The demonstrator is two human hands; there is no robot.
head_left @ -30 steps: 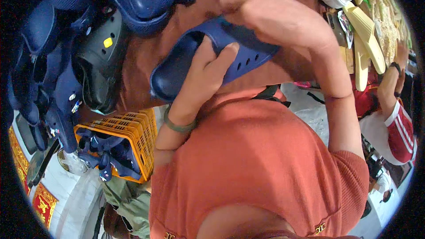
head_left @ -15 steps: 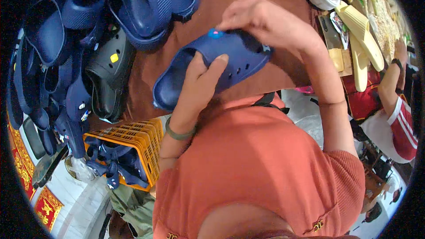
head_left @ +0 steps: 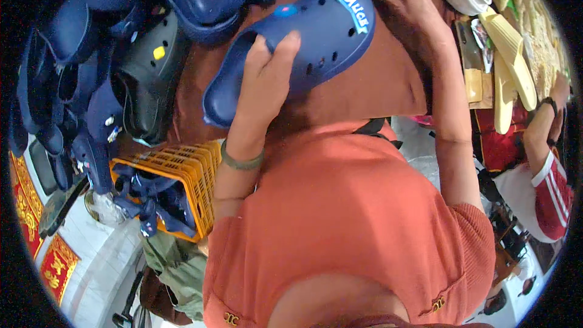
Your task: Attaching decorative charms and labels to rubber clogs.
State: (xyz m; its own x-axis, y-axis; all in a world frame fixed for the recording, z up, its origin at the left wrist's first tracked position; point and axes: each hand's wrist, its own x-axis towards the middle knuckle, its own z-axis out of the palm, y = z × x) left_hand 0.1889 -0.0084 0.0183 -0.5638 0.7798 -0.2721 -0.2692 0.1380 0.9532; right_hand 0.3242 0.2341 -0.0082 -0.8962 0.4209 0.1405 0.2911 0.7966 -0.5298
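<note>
Gripping a navy clog [head_left: 303, 42], left hand [head_left: 267, 79] underneath, right hand [head_left: 404, 3] pinching its toe.

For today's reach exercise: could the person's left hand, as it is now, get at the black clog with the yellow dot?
Probably not at once: the left hand is wrapped around the blue clog. The black clog lies close to its left, uncovered, so once the hand is freed the path looks open.

top [head_left: 358, 218]: orange-red, short sleeves, ribbed edge | left wrist: thin green band [head_left: 242, 161] | hem: two small gold clips [head_left: 230, 317]
</note>
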